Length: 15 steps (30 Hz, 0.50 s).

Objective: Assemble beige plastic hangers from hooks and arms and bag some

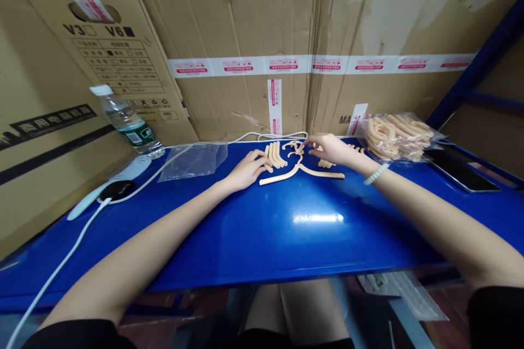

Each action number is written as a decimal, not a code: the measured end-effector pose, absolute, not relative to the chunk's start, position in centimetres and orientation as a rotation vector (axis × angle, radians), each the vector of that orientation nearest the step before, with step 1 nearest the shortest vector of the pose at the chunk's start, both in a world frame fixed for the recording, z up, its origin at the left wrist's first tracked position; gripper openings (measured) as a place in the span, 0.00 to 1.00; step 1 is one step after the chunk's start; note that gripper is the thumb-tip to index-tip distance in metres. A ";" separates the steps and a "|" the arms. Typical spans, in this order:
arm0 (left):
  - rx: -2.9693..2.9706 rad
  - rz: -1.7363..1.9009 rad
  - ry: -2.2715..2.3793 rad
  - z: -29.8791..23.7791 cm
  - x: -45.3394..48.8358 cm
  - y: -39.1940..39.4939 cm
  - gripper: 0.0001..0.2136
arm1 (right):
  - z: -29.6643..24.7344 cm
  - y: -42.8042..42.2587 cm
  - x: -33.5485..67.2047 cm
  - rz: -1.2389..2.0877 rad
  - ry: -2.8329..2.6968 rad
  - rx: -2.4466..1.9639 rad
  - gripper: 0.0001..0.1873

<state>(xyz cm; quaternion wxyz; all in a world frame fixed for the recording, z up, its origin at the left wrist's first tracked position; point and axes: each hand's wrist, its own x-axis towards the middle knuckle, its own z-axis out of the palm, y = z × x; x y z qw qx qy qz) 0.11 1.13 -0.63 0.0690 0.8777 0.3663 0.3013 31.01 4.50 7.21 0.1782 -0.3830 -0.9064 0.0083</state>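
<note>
On the blue table, beige hanger parts lie beyond the middle. A hanger (pixel 301 169) with two spread arms lies in front of several hooks (pixel 293 147). My left hand (pixel 246 170) rests beside a row of curved hanger arms (pixel 276 155), its fingertips at the nearest piece and its fingers slightly bent and apart. Over the hooks hovers my right hand (pixel 326 148), fingers apart, index fingertip close to a hook; whether it touches is unclear. More hanger arms (pixel 326 163) lie partly hidden under this hand.
A water bottle (pixel 133 128), a hairbrush (pixel 104 185) and a black charging puck (pixel 117 191) with a white cable stand left. A plastic bag (pixel 194 161) lies nearer. Bagged beige parts (pixel 399 136) and a phone (pixel 462 168) are right. Cardboard boxes (pixel 245 16) wall the back.
</note>
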 end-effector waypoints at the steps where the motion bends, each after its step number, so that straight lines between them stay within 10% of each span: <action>1: 2.642 0.913 1.113 -0.6 0.2 1.1 0.08 | 7.2 5.3 30.4 0.047 -2.590 -1.063 0.16; 15: 2.412 1.429 1.217 2.0 1.6 -1.1 0.10 | 7.8 6.9 28.1 0.271 -2.352 -0.883 0.06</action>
